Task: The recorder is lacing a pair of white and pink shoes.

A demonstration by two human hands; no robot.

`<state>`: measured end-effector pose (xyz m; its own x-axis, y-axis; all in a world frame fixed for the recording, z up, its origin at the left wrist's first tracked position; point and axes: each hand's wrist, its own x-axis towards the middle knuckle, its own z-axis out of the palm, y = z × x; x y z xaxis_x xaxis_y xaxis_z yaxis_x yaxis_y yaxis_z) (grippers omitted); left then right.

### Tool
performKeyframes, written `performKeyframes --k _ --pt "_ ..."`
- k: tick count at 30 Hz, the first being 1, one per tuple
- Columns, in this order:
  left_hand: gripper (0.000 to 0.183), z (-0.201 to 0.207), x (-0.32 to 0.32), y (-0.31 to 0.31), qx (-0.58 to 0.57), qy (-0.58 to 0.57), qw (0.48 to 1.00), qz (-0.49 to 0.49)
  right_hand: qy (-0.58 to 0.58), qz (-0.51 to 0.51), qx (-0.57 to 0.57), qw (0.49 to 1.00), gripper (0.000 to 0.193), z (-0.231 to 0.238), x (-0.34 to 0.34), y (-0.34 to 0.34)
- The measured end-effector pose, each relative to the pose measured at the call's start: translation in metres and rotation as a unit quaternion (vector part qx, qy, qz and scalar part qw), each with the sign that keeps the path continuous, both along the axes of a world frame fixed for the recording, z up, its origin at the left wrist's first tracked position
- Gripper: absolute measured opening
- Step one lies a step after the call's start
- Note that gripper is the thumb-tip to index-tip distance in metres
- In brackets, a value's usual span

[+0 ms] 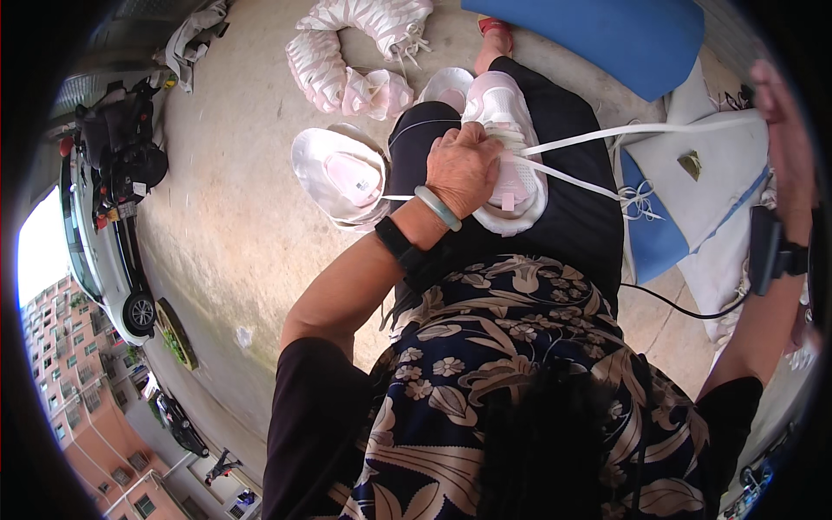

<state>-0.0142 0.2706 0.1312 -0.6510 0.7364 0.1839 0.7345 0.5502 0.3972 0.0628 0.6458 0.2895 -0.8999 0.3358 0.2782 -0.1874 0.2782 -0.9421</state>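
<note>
A white and pink shoe upper (511, 195) lies on my dark trousered thigh, its toe pointing away from me. My left hand (464, 169) is closed at the lacing, fingers pinched on the upper beside the eyelets. From the lacing a white shoelace (641, 131) runs taut to the right, up to my right hand (784, 143). That hand is raised at the right edge, slightly blurred, and its grip on the lace is partly hidden. A second strand drops slack to a loose tangle of lace (640, 201) beside my thigh.
Another pale upper (342, 178) sits to the left of my knee. Beyond it, a curved row of nested uppers (334, 74) rests on the concrete floor. A blue sheet (598, 39) lies ahead; white cloth (693, 173) is at right. A black cable (685, 310) hangs near my right wrist.
</note>
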Motion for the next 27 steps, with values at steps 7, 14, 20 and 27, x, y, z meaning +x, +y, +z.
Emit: performKeyframes --k 7,14,20,27 --pt "0.019 -0.006 -0.002 0.003 -0.023 0.005 1.0 0.018 -0.191 0.12 -0.051 0.973 0.007 -0.121 0.009 -0.152" --pt "0.016 -0.013 -0.001 0.009 0.052 -0.009 0.998 0.043 -0.026 0.095 0.337 0.936 0.006 -0.164 0.003 -0.208" --pt "0.02 -0.014 0.0 0.009 0.057 -0.003 0.996 0.065 0.019 0.108 0.442 0.891 0.01 -0.167 -0.005 -0.208" --pt "0.026 -0.012 0.001 0.004 0.04 0.006 0.999 0.03 0.033 0.106 0.464 0.879 0.014 -0.172 -0.01 -0.206"
